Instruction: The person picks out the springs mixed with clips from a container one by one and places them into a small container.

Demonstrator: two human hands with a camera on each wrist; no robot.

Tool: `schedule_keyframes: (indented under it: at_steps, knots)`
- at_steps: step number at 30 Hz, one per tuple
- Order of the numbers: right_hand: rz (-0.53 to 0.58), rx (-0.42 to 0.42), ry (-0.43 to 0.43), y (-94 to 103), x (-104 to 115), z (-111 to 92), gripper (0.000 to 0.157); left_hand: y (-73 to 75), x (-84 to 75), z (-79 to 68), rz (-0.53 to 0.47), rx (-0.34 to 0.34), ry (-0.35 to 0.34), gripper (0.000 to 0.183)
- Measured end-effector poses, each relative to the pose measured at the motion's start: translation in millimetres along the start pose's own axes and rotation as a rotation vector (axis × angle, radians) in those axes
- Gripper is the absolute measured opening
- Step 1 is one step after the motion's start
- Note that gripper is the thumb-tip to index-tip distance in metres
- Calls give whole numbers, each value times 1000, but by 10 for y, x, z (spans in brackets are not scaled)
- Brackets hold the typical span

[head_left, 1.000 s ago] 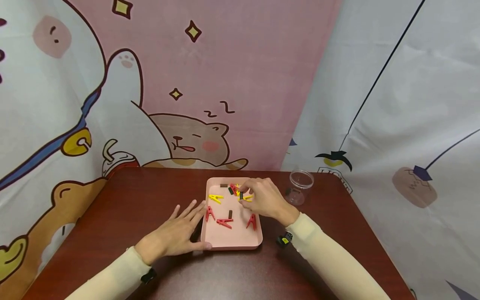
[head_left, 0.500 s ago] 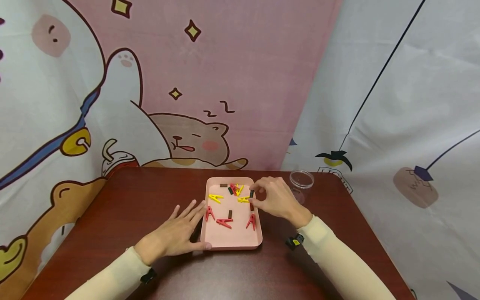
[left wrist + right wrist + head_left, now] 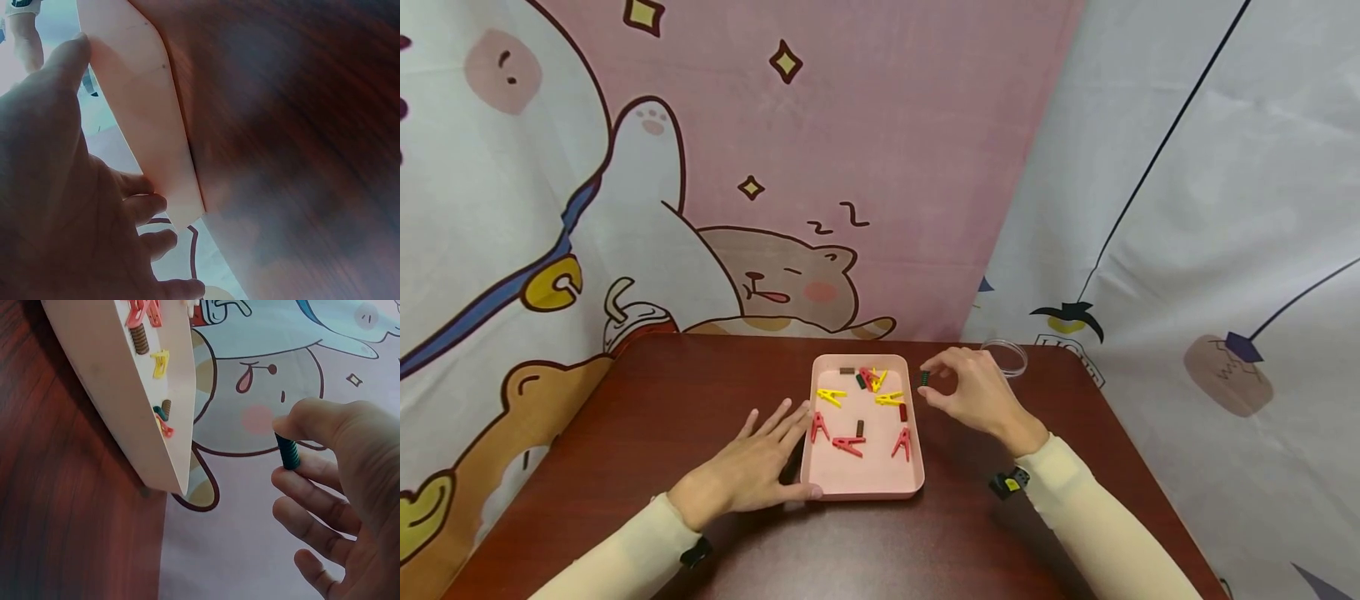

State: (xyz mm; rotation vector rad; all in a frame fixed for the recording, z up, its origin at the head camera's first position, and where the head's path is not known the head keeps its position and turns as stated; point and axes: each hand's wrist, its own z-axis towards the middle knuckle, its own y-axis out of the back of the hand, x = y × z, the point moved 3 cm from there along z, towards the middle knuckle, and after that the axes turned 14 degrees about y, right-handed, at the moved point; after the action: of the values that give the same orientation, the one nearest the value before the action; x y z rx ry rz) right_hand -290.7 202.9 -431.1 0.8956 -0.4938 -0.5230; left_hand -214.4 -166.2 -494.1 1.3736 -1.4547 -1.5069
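Note:
Between thumb and index finger, my right hand [image 3: 981,398] pinches a dark green coil spring [image 3: 288,452], just off the right side of a pink tray [image 3: 865,483]. My left hand [image 3: 751,467] lies spread at the tray's left side, its fingertips and thumb touching the rim. Inside the tray are red plastic clips [image 3: 848,447], yellow clips [image 3: 831,397], brown springs [image 3: 860,428], a red spring [image 3: 903,412] and another green spring [image 3: 861,382]. Behind the right hand stands a clear plastic jar [image 3: 1013,360]; mostly its rim shows, the rest being hidden by that hand.
All of this stands on a dark reddish-brown table [image 3: 715,392]. A cartoon-printed cloth [image 3: 910,167] hangs behind the table's far edge and along its sides.
My right hand has carried the green spring from above the tray to the right, past its edge, uncovering the red spring and covering most of the jar. The left hand has stayed put.

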Motion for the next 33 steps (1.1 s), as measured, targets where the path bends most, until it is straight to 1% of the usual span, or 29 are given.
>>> schedule_keyframes:
  at_steps: [6, 16, 20, 26, 33]
  knots:
    - [-3, -31, -31, 97, -60, -61, 33, 1, -8, -10, 10, -4, -4, 125]
    - [-31, -56, -79, 217, -166, -159, 35, 17, -14, -38, 45, -31, -13, 125]
    - [-21, -76, -97, 271, -226, -205, 36, 32, -25, -37, 61, -47, -17, 124]
    - [-19, -124, -90, 363, -342, -273, 33, 16, -30, -27, 102, -57, -14, 123]
    - [-23, -169, -73, 490, -446, -350, 29, -15, -42, -27, 124, -73, -21, 122]
